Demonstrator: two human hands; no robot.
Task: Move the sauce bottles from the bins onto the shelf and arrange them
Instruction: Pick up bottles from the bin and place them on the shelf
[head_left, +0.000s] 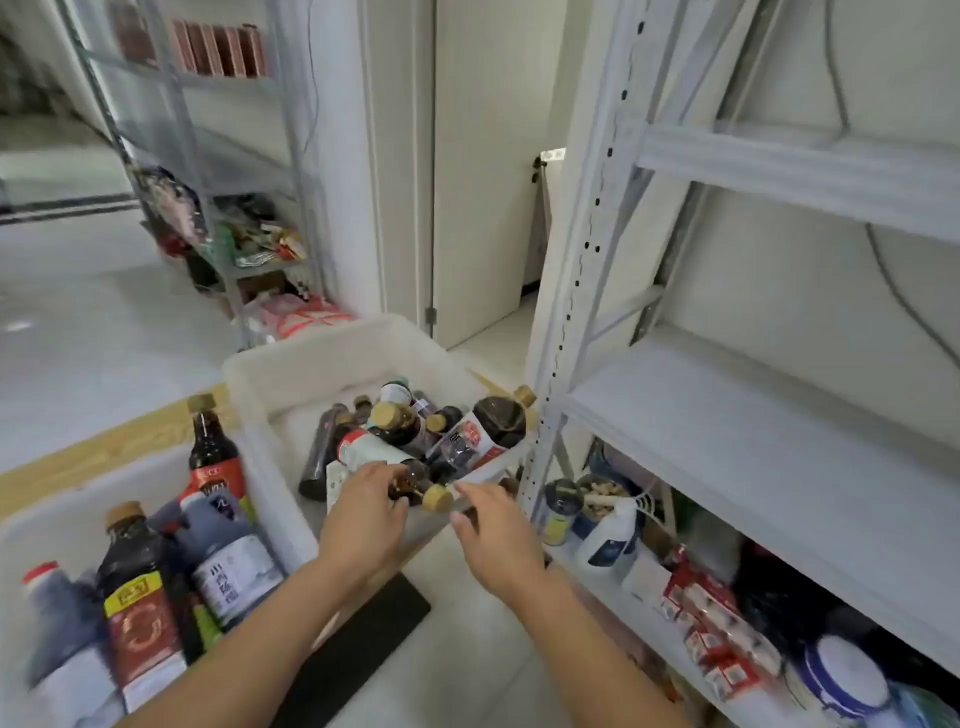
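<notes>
1. Your left hand (363, 512) has its fingers curled round a small dark bottle (411, 480) at the near edge of the white bin (291, 374). The bottle lies on its side with its tan cap (437, 499) pointing right.
2. Your right hand (493, 535) is just beside that cap, fingers loosely extended and gripping nothing visible. Blur hides whether it touches the cap.
3. More sauce bottles (493, 421) lie heaped in the same bin, behind your grip.
4. A second bin (31, 525) on your left holds upright bottles (140, 597).
5. The shelf (753, 431) is to the right of both hands, apart from the held bottle.
</notes>
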